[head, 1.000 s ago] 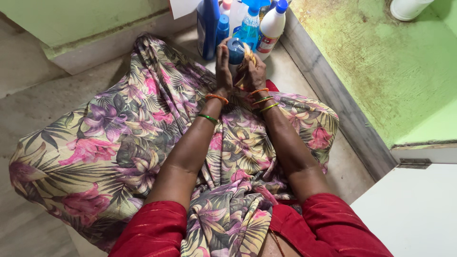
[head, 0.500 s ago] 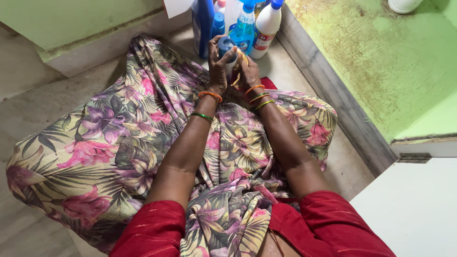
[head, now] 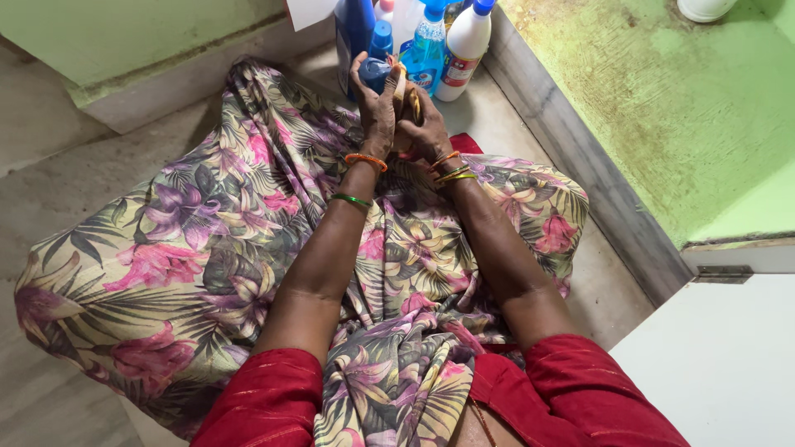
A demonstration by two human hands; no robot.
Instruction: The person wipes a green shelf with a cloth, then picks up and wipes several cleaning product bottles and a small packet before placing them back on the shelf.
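The small blue bottle point(head: 377, 70) is held up in front of the person, above the flowery cloth point(head: 207, 248) on their lap; the left hand point(head: 377, 103) wraps round its side to keep it steady, while the right hand point(head: 422, 124) is closed on a yellowish rag point(head: 406, 91) pressed against it. Just past the hands stand more bottles, close together: a tall dark blue one point(head: 354, 29), a clear spray bottle point(head: 426, 50) and a white bottle point(head: 465, 45). To the right of the hands a grey ledge point(head: 571, 174) and green wall point(head: 679, 116) close things in, but to the left the floor point(head: 74, 178) gives more room.
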